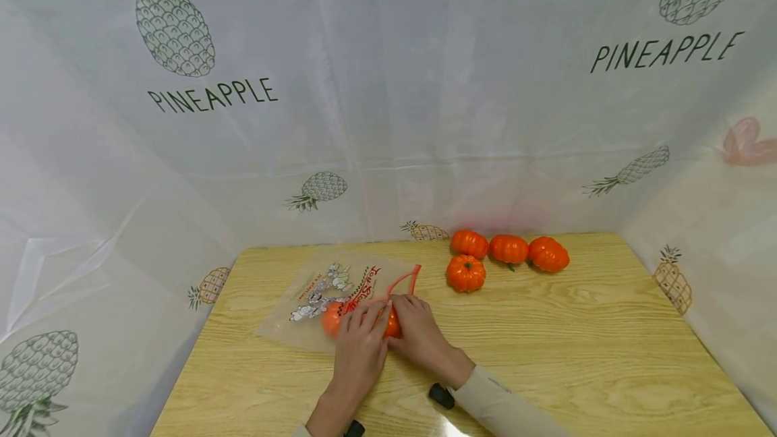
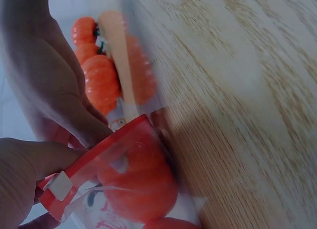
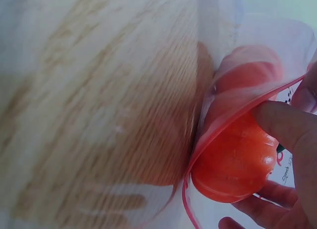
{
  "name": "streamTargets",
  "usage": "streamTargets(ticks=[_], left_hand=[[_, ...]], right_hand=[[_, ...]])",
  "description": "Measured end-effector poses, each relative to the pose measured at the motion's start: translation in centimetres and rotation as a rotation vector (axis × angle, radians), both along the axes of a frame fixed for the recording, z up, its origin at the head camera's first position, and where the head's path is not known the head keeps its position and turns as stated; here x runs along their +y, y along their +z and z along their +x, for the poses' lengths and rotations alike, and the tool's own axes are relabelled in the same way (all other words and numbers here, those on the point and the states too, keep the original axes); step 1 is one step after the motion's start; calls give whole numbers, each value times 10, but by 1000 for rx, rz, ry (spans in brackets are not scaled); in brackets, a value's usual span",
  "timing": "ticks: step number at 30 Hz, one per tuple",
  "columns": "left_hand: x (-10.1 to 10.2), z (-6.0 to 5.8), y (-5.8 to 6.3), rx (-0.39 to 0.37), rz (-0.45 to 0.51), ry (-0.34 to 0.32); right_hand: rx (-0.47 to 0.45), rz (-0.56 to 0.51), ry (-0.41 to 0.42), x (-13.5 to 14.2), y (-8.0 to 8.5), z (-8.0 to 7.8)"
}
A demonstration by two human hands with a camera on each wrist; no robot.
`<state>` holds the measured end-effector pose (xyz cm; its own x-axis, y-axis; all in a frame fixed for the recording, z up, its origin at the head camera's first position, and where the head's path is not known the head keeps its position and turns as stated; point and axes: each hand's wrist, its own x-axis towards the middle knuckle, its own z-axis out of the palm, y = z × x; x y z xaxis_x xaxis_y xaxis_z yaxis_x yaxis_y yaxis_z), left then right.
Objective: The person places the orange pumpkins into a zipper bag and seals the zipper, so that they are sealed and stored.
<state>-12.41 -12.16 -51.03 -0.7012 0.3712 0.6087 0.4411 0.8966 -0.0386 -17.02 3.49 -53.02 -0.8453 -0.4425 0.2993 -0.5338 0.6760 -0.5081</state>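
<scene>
A clear zip bag (image 1: 282, 319) with printed cartoon figures and a red zip edge lies on the table. A small orange pumpkin (image 1: 330, 319) shows through its plastic. My left hand (image 1: 359, 349) pinches the bag's red edge, beside a white slider (image 2: 60, 186) in the left wrist view. At the bag's mouth my right hand (image 1: 420, 332) grips another pumpkin (image 3: 235, 160), thumb on one side and fingers on the other. That pumpkin sits partly within the opening, as the right wrist view shows.
Several more pumpkins stand at the back of the wooden table (image 1: 546, 336): one in front (image 1: 466, 274) and a row behind it ending with a pumpkin (image 1: 549, 254) on the right. A pineapple-printed curtain (image 1: 388, 86) hangs behind the table.
</scene>
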Motion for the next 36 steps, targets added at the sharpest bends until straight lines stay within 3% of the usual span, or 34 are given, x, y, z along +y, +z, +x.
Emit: streamTargets(ticks=[4, 11, 18, 24, 30, 36], left_hand=[[-1, 1, 1, -18, 10, 3], [-2, 0, 3, -27, 13, 7], [-1, 0, 3, -9, -30, 10], [-1, -1, 3, -17, -19, 4], [-2, -2, 1, -13, -18, 9], [-3, -2, 1, -9, 6, -3]], right_hand=[[9, -9, -13, 3, 1, 1], [21, -9, -105, 7, 2, 3], [64, 40, -79, 0, -1, 3], [68, 35, -116, 1, -1, 6], [78, 21, -45, 5, -1, 7], [107, -9, -125, 22, 2, 8]])
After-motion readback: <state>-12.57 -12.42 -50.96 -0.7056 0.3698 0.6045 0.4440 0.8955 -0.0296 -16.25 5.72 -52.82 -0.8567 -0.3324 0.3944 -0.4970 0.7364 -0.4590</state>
